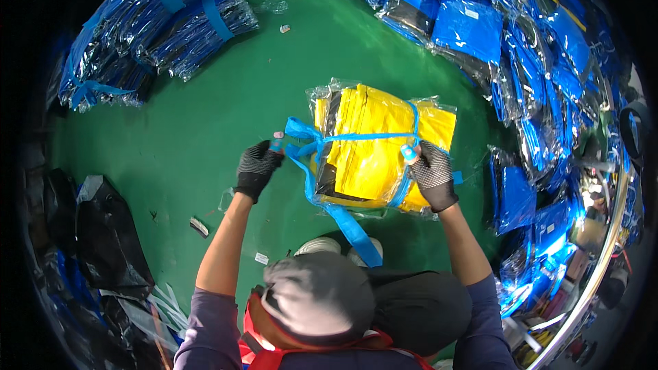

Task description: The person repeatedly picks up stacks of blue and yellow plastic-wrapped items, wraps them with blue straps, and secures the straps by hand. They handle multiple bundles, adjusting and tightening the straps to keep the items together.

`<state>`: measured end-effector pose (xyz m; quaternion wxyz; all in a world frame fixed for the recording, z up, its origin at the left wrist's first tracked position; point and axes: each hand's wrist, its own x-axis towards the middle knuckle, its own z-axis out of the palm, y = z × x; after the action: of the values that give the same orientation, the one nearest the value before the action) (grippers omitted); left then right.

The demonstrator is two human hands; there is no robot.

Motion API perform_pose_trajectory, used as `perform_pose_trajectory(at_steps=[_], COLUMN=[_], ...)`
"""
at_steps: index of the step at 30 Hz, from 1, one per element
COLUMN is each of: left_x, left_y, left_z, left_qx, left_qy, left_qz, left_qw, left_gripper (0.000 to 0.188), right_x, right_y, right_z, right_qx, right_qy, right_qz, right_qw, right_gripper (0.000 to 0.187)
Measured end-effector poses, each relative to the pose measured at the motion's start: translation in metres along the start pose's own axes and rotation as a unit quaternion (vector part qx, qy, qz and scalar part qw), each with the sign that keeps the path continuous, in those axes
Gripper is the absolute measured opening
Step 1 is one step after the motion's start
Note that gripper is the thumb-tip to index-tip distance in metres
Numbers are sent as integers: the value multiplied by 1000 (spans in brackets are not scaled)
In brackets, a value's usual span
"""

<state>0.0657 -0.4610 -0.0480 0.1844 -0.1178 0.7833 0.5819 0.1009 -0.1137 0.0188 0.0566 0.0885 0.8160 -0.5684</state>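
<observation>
A bundle of folded yellow and black pieces in clear plastic (373,140) lies on the green floor in front of me. Blue strap (370,136) runs across and down it, with a knot and loops at its left side. One long strap tail (358,233) trails toward my shoes. My left hand (259,166), in a black dotted glove with blue-wrapped fingertips, is closed just left of the loops; what its fingers hold, if anything, is unclear. My right hand (434,173), gloved alike, is closed at the bundle's right side where the strap crosses; its grip is partly hidden.
Strapped stacks of blue plastic-wrapped packs (164,20) lie at the far left. A large heap of similar blue packs (466,27) fills the right side. Black bags (110,233) and pale strips (168,312) lie at the near left. Small scraps (199,227) dot the floor.
</observation>
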Motion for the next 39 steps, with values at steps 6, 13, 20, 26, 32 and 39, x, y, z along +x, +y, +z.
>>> perform_pose_trajectory(at_steps=[6, 13, 20, 26, 32, 39], left_x=[-11, 8, 34, 8, 27, 18], left_y=[35, -5, -2, 44, -12, -97], left_z=[53, 15, 103, 103, 86, -25], left_qx=[2, 60, -181, -12, 32, 323], left_qy=[-147, -12, -134, -242, -30, 127], left_qz=[14, 68, -37, 16, -32, 66], left_qw=[989, 996, 974, 970, 999, 936], left_gripper=[33, 32, 61, 54, 48, 26], right_x=[0, 27, 7, 9, 32, -11], right_y=[-18, 50, 106, 84, 78, -6], right_z=[52, -54, -56, -65, -31, 51], right_qx=[-77, -46, 199, 90, -330, -69], right_qy=[21, 357, 144, 195, 308, 186], right_qz=[-135, -40, 22, 74, -25, -227], right_qw=[988, 932, 969, 974, 892, 954], right_gripper=[14, 31, 44, 44, 54, 40])
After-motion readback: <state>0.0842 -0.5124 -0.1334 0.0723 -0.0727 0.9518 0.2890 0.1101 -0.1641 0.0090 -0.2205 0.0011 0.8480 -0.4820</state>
